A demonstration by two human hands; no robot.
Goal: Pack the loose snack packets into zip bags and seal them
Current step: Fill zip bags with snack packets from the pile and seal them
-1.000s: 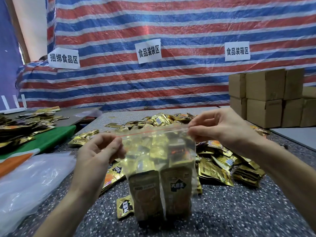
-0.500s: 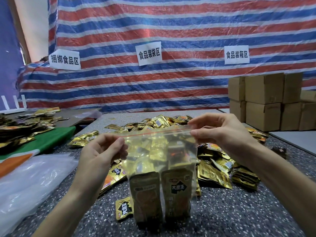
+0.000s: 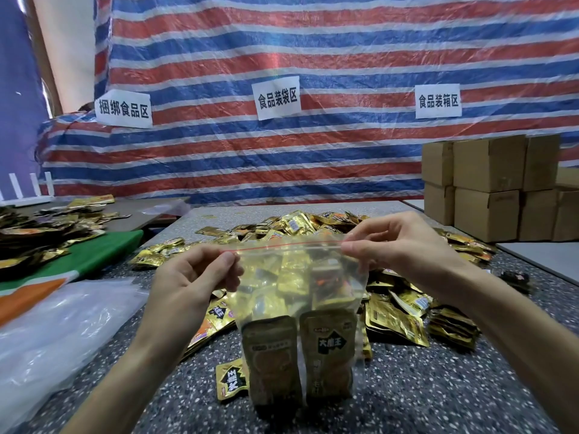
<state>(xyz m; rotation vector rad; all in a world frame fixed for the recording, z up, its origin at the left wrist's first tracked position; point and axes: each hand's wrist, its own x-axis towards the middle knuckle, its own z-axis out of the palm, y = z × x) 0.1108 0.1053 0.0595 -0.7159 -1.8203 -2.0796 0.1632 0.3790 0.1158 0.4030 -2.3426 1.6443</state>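
Little has moved: your left hand (image 3: 191, 277) and right hand (image 3: 398, 245) each hold a pinching grip on the zip bag (image 3: 300, 277) at its top corners, keeping the seal taut.

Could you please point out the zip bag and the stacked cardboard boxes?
zip bag (image 3: 300, 286): head view, clear front panel above the packets.
cardboard boxes (image 3: 488, 164): head view, front face of a top box.

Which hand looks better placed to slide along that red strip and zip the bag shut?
Probably the right hand: its fingers pinch right on the red strip of the zip bag. The left hand holds the other corner, steadying it.
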